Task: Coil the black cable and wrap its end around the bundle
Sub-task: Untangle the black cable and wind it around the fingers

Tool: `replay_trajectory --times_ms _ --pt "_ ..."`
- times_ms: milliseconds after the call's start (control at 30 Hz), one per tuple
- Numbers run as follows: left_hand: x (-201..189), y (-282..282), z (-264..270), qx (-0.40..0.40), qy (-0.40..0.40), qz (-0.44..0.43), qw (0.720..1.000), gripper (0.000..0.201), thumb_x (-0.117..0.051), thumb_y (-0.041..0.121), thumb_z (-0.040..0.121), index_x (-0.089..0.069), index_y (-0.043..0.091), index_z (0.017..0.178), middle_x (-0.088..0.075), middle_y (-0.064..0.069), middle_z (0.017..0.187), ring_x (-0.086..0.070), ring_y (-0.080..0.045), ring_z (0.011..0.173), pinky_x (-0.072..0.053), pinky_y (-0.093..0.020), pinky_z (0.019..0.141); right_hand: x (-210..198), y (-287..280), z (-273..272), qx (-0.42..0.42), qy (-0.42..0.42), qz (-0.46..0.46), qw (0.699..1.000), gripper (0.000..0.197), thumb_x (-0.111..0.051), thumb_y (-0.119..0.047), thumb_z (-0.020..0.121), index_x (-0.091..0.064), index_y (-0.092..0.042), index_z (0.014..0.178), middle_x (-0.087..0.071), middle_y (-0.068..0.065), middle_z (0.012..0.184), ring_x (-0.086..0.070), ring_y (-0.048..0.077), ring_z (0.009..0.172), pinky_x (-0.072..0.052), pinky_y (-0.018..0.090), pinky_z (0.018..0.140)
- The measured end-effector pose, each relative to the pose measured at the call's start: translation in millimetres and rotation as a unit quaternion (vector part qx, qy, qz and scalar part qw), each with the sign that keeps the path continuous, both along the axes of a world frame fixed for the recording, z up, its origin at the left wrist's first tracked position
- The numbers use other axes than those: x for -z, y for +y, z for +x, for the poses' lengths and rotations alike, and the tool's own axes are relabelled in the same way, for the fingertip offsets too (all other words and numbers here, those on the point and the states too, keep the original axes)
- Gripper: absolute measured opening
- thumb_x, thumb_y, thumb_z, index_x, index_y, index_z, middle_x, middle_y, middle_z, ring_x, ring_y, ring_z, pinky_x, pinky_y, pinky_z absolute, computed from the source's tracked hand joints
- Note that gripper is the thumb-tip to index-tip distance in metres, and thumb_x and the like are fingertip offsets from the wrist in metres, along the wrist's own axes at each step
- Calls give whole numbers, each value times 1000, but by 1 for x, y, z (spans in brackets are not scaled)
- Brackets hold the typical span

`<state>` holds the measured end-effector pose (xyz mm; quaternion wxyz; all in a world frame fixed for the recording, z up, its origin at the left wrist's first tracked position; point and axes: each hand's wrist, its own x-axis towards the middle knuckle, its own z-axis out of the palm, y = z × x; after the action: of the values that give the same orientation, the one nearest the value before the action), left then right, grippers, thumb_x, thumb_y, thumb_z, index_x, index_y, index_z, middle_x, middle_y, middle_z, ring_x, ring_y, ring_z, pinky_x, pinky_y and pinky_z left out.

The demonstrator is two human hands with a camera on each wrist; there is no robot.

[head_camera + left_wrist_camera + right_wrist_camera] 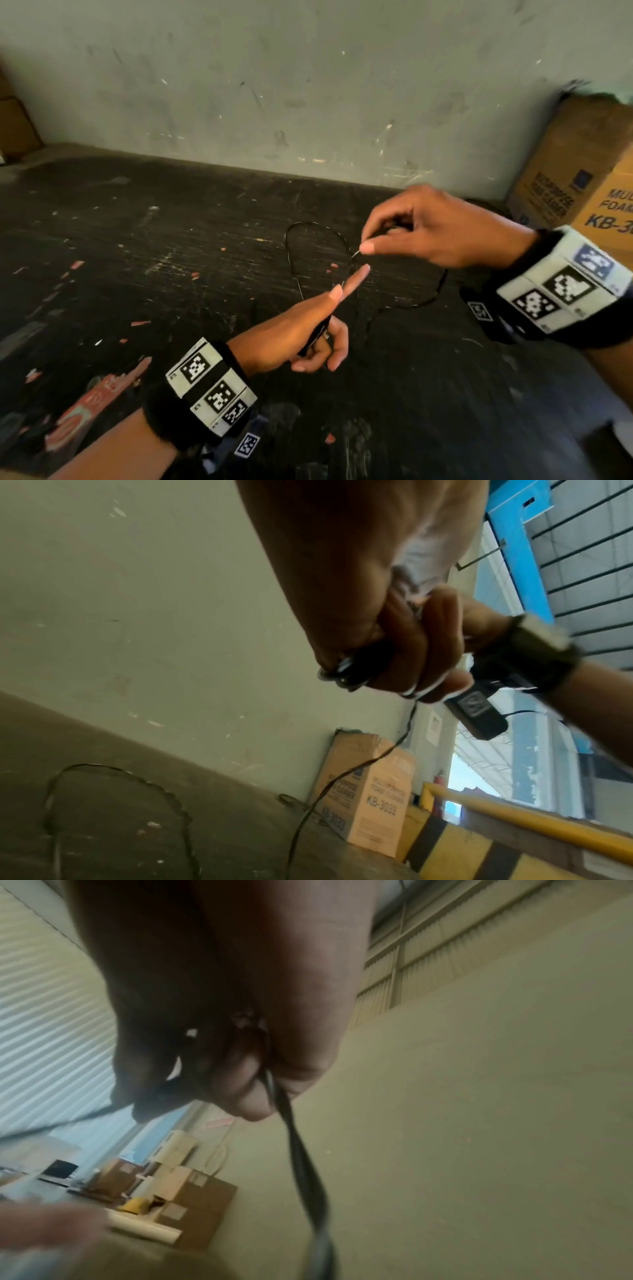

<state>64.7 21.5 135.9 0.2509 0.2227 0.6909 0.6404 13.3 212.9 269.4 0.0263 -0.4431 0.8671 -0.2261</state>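
The left hand (301, 329) grips a small bundle of coiled turns (346, 673) of the black cable (424, 294) in its curled lower fingers, with the index finger extended forward and up. The right hand (431, 228) hovers just beyond and above that finger and pinches a single strand of the cable between thumb and index fingertip. The right wrist view confirms the pinch: the strand passes between the two pads and hangs below them.

From the pinch point, the cable runs down to the dark tabletop (144, 260). One loose loop lies on the surface ahead of the left hand; a second curve lies beneath the right wrist, toward the cardboard box (582, 178) at the wall. The free length is well apart from the bundle and is not yet gathered.

The long axis of the bundle follows the left palm, pointing forward and to the right. The strand held by the right hand lies just beside the extended left index fingertip, so the right hand is the nearer one to the uncoiled length. Judged from this, coiling is in progress and several turns remain. The next move likely calls for the right hand to carry its strand across to the left hand's grip. The far end of the cable cannot be located in these views.
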Motion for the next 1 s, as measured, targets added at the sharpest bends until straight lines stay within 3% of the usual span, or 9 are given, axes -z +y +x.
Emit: replay_trajectory --times_ms 133,200,400,467,600,700,800,900,1000 --pt "-15 0 9 3 17 68 998 48 -38 47 93 -25 60 137 -55 -9 62 -35 -7 34 -27 -16 33 24 3 -20 16 -22 -43 999 25 -60 -34 86 -73 -18 102 -75 3 91 -70 21 83 -56 44 79" --pt "-23 0 8 0 24 115 993 48 -41 50 93 -25 59 138 -62 -12 70 -45 -8 34 -29 -16 30 53 1 -21 32 -57 -68 995 29 -55 -39 89 -71 -23 107 -73 15 88 -69 31 77 -56 52 73" --pt "-45 -1 -9 -71 -6 218 973 59 -36 48 88 -12 60 140 -66 -16 124 -73 -26 72 -60 -33 47 123 -27 15 51 -140 -113 982 17 -50 -5 95 -65 -2 102 -67 13 86 -65 15 76 -56 30 73" --pt "-48 -1 -15 -94 -21 223 970 61 -37 49 86 -12 60 140 -65 -12 128 -74 -28 79 -61 -34 51 128 -37 28 25 -149 -87 985 17 -47 -13 98 -61 -6 105 -61 5 78 -58 2 67 -50 16 66" --pt "-45 -2 -23 -151 3 185 971 65 -38 52 85 -9 59 142 -63 -8 131 -73 -31 87 -61 -37 55 115 -45 39 24 -235 -14 972 30 -48 -20 98 -53 -12 127 -59 -1 75 -54 -2 56 -45 8 52" --pt "-37 -2 -23 -165 73 85 980 68 -35 56 84 1 59 142 -58 -3 135 -72 -30 93 -61 -39 60 101 -43 44 -8 -253 66 965 29 -49 -20 98 -55 -10 125 -58 -5 70 -54 -5 51 -42 4 48" --pt "-26 -4 -15 -137 119 -49 982 61 -28 57 86 3 62 139 -69 8 105 -71 -24 67 -53 -25 47 75 -38 43 -35 -178 61 982 18 -52 -19 97 -66 -9 104 -63 -5 76 -62 -9 70 -48 9 65" --pt "-14 -5 -6 -81 76 -56 992 55 -21 61 89 -35 41 139 -59 -6 73 -42 -11 40 -33 -19 37 38 -27 29 -25 -122 78 989 15 -59 -22 93 -69 -12 95 -61 -11 72 -56 -8 60 -43 10 57" --pt "-9 -4 -1 -24 25 -84 996 65 -13 68 84 -60 23 91 -60 -2 72 -36 -7 36 -28 -18 39 3 -13 14 -5 -98 70 993 14 -67 -27 85 -73 -15 88 -65 -5 69 -53 -1 57 -41 15 55"
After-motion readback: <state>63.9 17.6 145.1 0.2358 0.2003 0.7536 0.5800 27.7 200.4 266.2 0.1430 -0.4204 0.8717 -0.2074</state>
